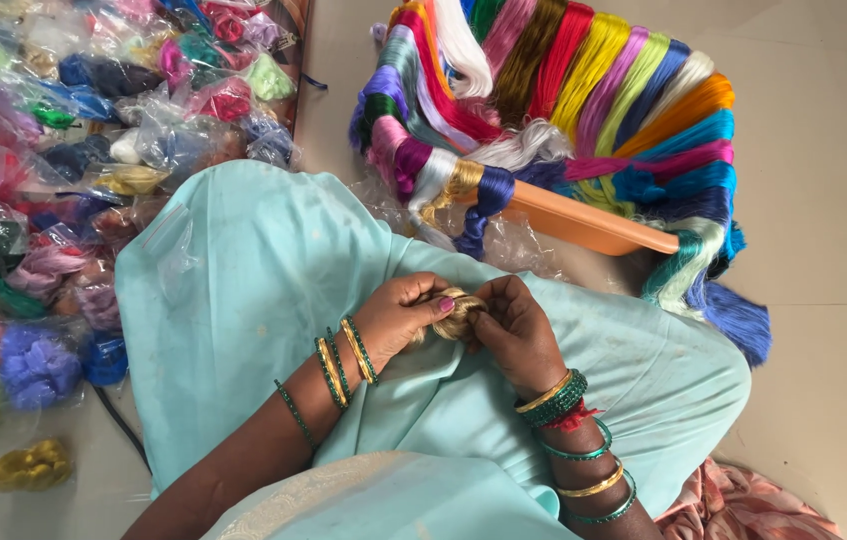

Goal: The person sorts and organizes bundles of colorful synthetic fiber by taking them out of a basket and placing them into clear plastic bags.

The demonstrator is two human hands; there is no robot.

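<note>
A small bundle of golden-beige silky thread [458, 313] sits between both hands over my lap, which is covered in pale turquoise cloth [263, 270]. My left hand [401, 315] pinches the bundle from the left, thumb on top. My right hand [518, 330] closes on it from the right, fingers curled over the thread. Green and gold bangles ring both wrists. Most of the bundle is hidden by my fingers.
An orange tray [583, 222] draped with many coloured thread skeins [583, 90] lies on the floor ahead at the right. A heap of clear bags of coloured thread [63, 150] fills the left. A loose yellow bundle [31, 465] lies at lower left.
</note>
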